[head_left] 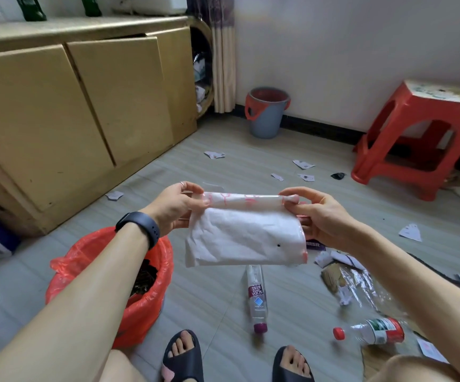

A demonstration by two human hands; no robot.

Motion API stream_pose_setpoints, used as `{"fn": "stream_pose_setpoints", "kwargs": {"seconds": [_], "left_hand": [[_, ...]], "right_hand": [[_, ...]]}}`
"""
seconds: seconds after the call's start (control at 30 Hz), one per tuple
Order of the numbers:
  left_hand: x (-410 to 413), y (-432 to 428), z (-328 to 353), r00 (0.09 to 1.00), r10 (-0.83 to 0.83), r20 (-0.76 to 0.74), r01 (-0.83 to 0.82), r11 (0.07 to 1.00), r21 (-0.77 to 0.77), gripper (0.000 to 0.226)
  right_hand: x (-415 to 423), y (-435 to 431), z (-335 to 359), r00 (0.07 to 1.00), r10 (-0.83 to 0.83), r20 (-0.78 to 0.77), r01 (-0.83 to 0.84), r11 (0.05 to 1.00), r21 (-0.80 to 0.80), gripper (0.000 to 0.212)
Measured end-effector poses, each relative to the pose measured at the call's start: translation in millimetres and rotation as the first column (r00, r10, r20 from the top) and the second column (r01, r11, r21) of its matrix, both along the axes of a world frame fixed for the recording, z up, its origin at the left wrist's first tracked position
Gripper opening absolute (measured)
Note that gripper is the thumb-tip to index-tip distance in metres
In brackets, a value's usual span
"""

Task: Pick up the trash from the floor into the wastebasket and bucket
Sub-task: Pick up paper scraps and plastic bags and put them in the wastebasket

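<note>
Trash: white plastic bag held off the floor, other litter lying around it

Obs., near to far.

Two dark slippers (pixel 183 357) at the bottom edge, with the feet partly cut off by the frame. Two plastic bottles lie on the floor. The soda bottle (pixel 257 296), magenta cap, is just ahead of the slippers. The red-capped bottle (pixel 372 330) is to its right, its far end close under the right forearm. Clear crinkled wrapper (pixel 355 285) lies beyond it, partly hidden by that forearm; contents hard to make out.

Wastebasket (pixel 138 318) stands at the left, lined with a red bag. The left forearm crosses its mouth and only a dark mass shows inside. Its own wall is not visible.

White plastic bag (pixel 239 238) hangs in the air, right of the wastebasket and above the soda bottle, top edge rolled. Left hand (pixel 172 208) pinches the roll's left end. Right hand (pixel 319 216) pinches the right end between thumb and forefinger. The bag hides most of a purple printed scrap (pixel 315 245) behind its lower right corner.

Paper scraps (pixel 303 164): six counted on the open floor beyond the hands. More lie at the right, partly covered, count uncertain. One black scrap (pixel 338 175) lies near the red stool (pixel 416 139), whose right side is cut off.

One bucket (pixel 266 117), grey with a red rim, stands against the far wall, right of the cabinet (pixel 85 106). Its inside cannot be read.
</note>
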State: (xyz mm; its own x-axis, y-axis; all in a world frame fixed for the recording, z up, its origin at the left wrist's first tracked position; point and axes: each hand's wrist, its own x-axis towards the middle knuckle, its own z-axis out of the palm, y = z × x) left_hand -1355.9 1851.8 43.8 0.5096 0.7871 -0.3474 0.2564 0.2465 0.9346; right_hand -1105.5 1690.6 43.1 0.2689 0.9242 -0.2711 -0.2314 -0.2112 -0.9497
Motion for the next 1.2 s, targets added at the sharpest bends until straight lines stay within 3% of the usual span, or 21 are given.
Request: {"fn": "stream_pose_setpoints", "kwargs": {"seconds": [0.1, 0.2, 0.27, 0.37, 0.53, 0.63, 0.73, 0.8, 0.9, 0.97, 1.07, 1.13, 1.2], "left_hand": [[-0.4, 0.6, -0.3, 0.998, 0.039, 0.052, -0.040, 0.999, 0.014, 0.041], [0.7, 1.3, -0.3, 0.993, 0.051, 0.102, -0.053, 0.999, 0.013, 0.027], [-0.8, 1.3, -0.7, 0.992, 0.039, 0.123, -0.038, 0.999, -0.011, 0.017], [-5.6, 0.3, -2.2, 0.997, -0.027, 0.078, 0.031, 0.998, -0.050, 0.012], [-7.8, 2.1, 2.3, 0.991, -0.113, 0.067, 0.121, 0.983, -0.135, 0.023], [-11.6, 4.7, 5.6, 0.979, -0.143, 0.142, 0.172, 0.959, -0.226, 0.032], [-6.3, 2.4, 1.1, 0.992, -0.118, 0.047, 0.122, 0.988, -0.100, 0.020], [-2.4, 2.1, -1.6, 0.999, -0.034, 0.031, 0.035, 0.998, -0.048, 0.032], [-1.5, 2.9, -0.3, 0.998, 0.026, 0.063, -0.025, 1.000, -0.018, 0.048], [-2.2, 2.2, 1.5, 0.996, 0.047, 0.078, -0.046, 0.999, -0.007, 0.042], [-5.0, 0.2, 1.5, 0.996, 0.038, 0.084, -0.035, 0.999, -0.042, 0.025], [-7.1, -0.4, 1.5, 0.998, 0.007, 0.065, -0.001, 0.997, -0.082, 0.016], [-9.6, -0.5, 2.2, 0.999, -0.025, 0.041, 0.029, 0.995, -0.095, 0.011]], "right_hand": [[3.4, 1.1, 1.5, 0.995, 0.040, -0.086, -0.038, 0.999, 0.025, 0.037], [5.8, 2.0, 0.2, 0.993, 0.080, -0.081, -0.078, 0.996, 0.033, 0.038], [5.6, 3.3, -1.4, 1.000, 0.011, -0.030, -0.009, 0.999, 0.046, 0.036], [5.3, 4.8, -2.8, 0.992, -0.122, -0.039, 0.123, 0.991, 0.044, 0.051], [6.3, 3.3, -1.7, 0.985, -0.147, -0.086, 0.150, 0.988, 0.028, 0.029], [6.7, 1.0, -2.3, 0.995, -0.099, 0.004, 0.099, 0.995, -0.013, 0.019], [4.3, -0.8, -0.9, 0.996, -0.002, 0.087, 0.008, 0.997, -0.073, 0.012], [3.3, -0.4, 0.7, 0.996, 0.037, 0.086, -0.029, 0.996, -0.085, 0.013], [4.7, 0.4, 2.9, 0.995, 0.059, -0.075, -0.066, 0.994, -0.084, 0.023], [4.8, 0.4, 3.5, 0.981, 0.078, -0.177, -0.091, 0.994, -0.067, 0.017], [3.1, 1.7, 0.1, 0.997, 0.059, -0.047, -0.061, 0.997, -0.054, 0.011], [1.1, 3.3, -4.7, 0.999, 0.016, 0.043, -0.014, 0.999, -0.047, 0.023], [-0.7, 4.9, -8.2, 0.999, -0.041, 0.031, 0.041, 0.999, -0.029, 0.039]]}}
